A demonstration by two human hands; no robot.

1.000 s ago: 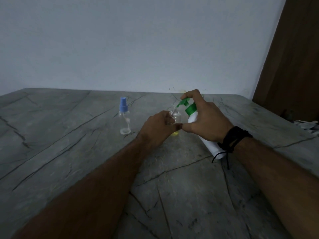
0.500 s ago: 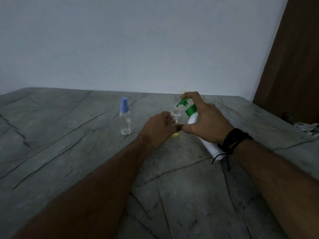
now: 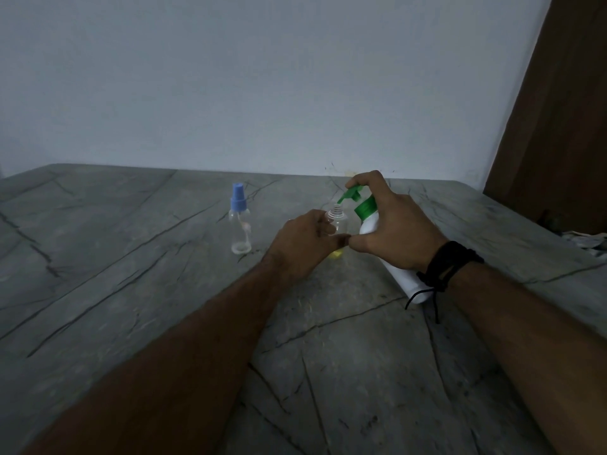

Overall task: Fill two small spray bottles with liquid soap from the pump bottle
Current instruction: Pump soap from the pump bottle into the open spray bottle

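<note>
My left hand [image 3: 303, 246] grips a small clear spray bottle [image 3: 338, 221] with its cap off; a little yellow liquid shows at its base. My right hand [image 3: 391, 231] holds a white pump bottle [image 3: 402, 277] with a green pump head [image 3: 353, 196], tilted toward me, its base on the table. My index finger rests on the pump, and the nozzle tip sits just above the open threaded neck. A second clear spray bottle [image 3: 240, 229] with a blue spray cap stands upright to the left, apart from both hands.
Everything sits on a grey marble-patterned table [image 3: 131, 290] against a pale wall. A brown wooden panel [image 3: 558, 126] stands at the right, with crumpled cloth or paper [image 3: 588, 241] beyond the table's right edge.
Almost nothing differs; both hands keep their grips, and the nozzle stays over the open neck. The view has shifted slightly.
</note>
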